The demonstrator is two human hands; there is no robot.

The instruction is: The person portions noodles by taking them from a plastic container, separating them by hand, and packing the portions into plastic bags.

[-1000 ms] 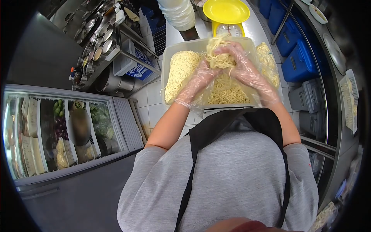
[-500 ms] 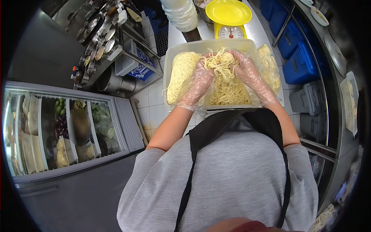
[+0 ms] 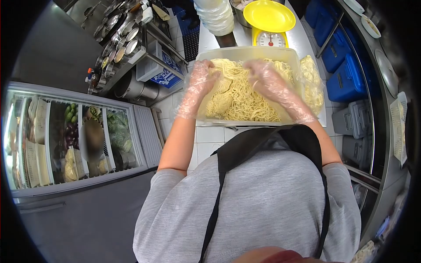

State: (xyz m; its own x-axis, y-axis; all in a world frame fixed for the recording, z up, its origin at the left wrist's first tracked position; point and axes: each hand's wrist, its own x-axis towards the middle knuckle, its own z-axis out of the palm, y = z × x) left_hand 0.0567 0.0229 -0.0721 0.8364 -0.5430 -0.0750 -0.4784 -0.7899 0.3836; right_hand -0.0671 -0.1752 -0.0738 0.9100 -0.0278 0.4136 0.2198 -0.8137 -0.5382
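Observation:
Pale yellow noodles (image 3: 252,105) lie loose in a translucent plastic tub (image 3: 245,51), with a denser bundle of them on its left side. My left hand (image 3: 203,81), in a clear plastic glove, is at the tub's left end with its fingers curled round the edge of the noodle bundle. Over the middle of the tub is my gloved right hand (image 3: 265,78), just above or touching the noodles. Motion blurs its fingers, so whether it grips any strands is unclear.
A yellow kitchen scale (image 3: 269,37) stands behind the tub, beside stacked plastic-wrapped containers (image 3: 215,17). Bagged noodles (image 3: 311,83) lie against the tub's right side. A glass-topped chiller (image 3: 74,140) is at left, blue bins (image 3: 346,79) at right.
My hands have moved apart from the clump of noodles they held together above the tub. My left hand has gone left to the bundle; the raised clump is back among the noodles.

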